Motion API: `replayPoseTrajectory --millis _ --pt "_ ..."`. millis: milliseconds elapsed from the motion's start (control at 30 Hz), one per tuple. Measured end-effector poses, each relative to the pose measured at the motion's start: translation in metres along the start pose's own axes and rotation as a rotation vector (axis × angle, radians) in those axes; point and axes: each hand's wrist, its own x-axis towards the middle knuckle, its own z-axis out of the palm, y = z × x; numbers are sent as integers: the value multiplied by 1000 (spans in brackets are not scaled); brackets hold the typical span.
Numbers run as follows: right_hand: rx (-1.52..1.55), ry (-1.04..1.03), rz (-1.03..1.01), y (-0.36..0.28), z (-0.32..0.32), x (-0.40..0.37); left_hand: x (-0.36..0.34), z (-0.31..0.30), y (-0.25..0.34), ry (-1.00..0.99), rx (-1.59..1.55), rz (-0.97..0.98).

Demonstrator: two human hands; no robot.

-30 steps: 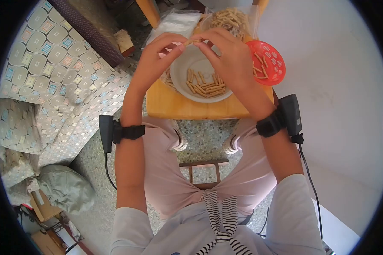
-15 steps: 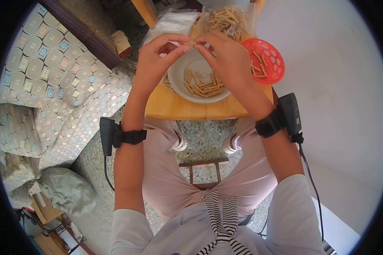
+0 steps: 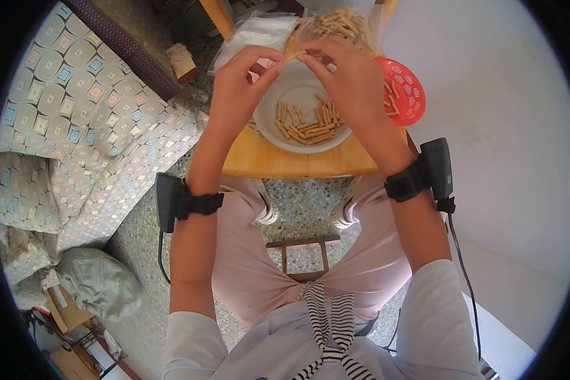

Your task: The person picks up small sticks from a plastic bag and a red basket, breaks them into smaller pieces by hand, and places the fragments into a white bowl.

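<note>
Between my two hands, above the far rim of the white bowl (image 3: 266, 130), is a thin tan stick (image 3: 293, 57). My left hand (image 3: 244, 79) pinches its left end between thumb and fingers. The right end is pinched by my right hand (image 3: 342, 73). Several short tan sticks (image 3: 320, 130) lie in the bowl below. Behind my right hand, a clear bag (image 3: 342, 26) holds many more sticks. A red basket (image 3: 415, 92) with a few sticks is at the right, partly hidden by my right hand.
The bowl stands on a wooden chair seat (image 3: 285, 166). Clear plastic bags (image 3: 259, 35) lie at its back left. A patterned cloth (image 3: 101, 120) covers furniture at the left. A white wall (image 3: 500, 126) rises on the right.
Both hands have shifted slightly right and away from me, and the stick between them is more exposed. More sticks show at the right side of the bowl.
</note>
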Motion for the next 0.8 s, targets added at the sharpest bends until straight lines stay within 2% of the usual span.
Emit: replayPoseTrajectory --millis 67,133,300,367,500,567,633,667,733,767,800 --pt "7 -17 11 -1 1 -1 -2 5 -1 -11 132 -46" --pt "53 -39 -137 0 7 -3 -3 12 -2 -39 131 -50" --pt "52 -31 -194 -5 12 -7 -1 14 -7 -92 118 -33" --pt "55 -17 -203 -6 12 -6 -1 14 -4 -72 18 -29" --pt "31 36 -54 -4 5 -3 1 6 2 -35 25 -76" --pt "-14 27 24 1 2 -3 3 3 -3 21 -17 -11" --pt "-2 -161 107 5 3 -7 3 1 -2 -28 -25 51" --pt "-2 -161 106 9 6 -9 3 -1 -2 -77 -29 109" --pt "15 -294 -152 14 14 -12 3 -2 -3 -108 -41 97" --pt "16 -295 -151 17 16 -16 3 -3 -3 -141 -55 87" --pt "76 -418 -162 17 17 -19 4 -5 -5 -140 -55 87"
